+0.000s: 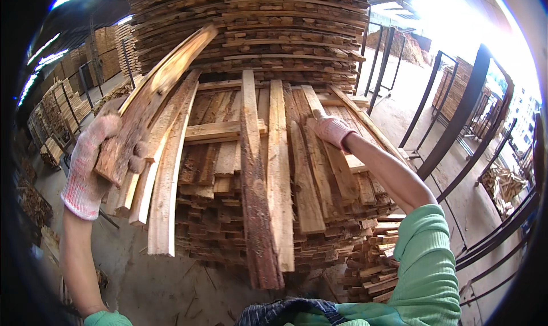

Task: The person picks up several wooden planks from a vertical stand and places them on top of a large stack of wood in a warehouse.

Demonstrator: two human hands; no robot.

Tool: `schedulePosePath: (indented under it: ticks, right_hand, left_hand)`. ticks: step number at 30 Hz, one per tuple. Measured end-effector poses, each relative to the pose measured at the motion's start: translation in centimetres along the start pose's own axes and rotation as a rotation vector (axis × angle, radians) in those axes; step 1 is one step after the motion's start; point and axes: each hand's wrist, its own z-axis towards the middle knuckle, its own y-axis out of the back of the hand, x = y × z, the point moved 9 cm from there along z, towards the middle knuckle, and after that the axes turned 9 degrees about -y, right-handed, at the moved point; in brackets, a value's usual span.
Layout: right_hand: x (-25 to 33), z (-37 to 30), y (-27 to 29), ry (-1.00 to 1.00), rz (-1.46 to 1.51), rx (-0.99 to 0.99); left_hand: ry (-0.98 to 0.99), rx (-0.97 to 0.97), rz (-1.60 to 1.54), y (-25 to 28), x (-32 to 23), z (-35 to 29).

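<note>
My left hand (pixel 91 160), in a pinkish-white knit glove, is closed around a rough wooden board (pixel 151 92) with bark on its face. That board is raised at a slant above other boards at the left of the pile. My right hand (pixel 334 131), gloved alike, has its fingers curled over a pale wooden slat (pixel 342 174) on the right part of the pile; its fingertips are partly hidden. Between my hands lie a dark bark-edged board (pixel 257 212) and a lighter board (pixel 279 177), both sticking out toward me over the near edge.
A tall stack of layered boards (pixel 297 29) rises directly behind the pile. Black metal frames (pixel 456 120) stand along the right. Shorter wood pieces (pixel 379 274) lie low by the pile's right side, and more lumber stacks (pixel 63 106) stand far left.
</note>
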Motion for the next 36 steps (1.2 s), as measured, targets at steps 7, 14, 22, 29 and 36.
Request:
schedulePosePath:
  ticks: [7, 14, 22, 29, 36]
  right_hand:
    - [-3.3, -3.4, 8.2, -0.255, 1.602, 0.367]
    - [-7.7, -5.9, 9.4, -0.39, 1.988, -0.011]
    - [-13.9, -6.6, -2.4, -0.545, 1.019, 0.154]
    - [-10.1, -1.6, -5.2, -0.399, 0.984, 0.184]
    - [-13.1, -2.2, -1.1, -0.084, 0.221, 0.119]
  left_hand:
    - [0.013, 0.369, -0.124, -18.9, 2.1, 0.7]
    - [0.199, 0.83, 0.426, -32.2, 10.8, -1.6]
    - [0.369, 0.74, 0.608, -30.3, 9.4, -5.0]
    - [-0.154, 0.469, 0.808, -23.8, 0.9, -7.9]
    - [-0.017, 0.481, 1.419, -17.5, -0.5, -9.0]
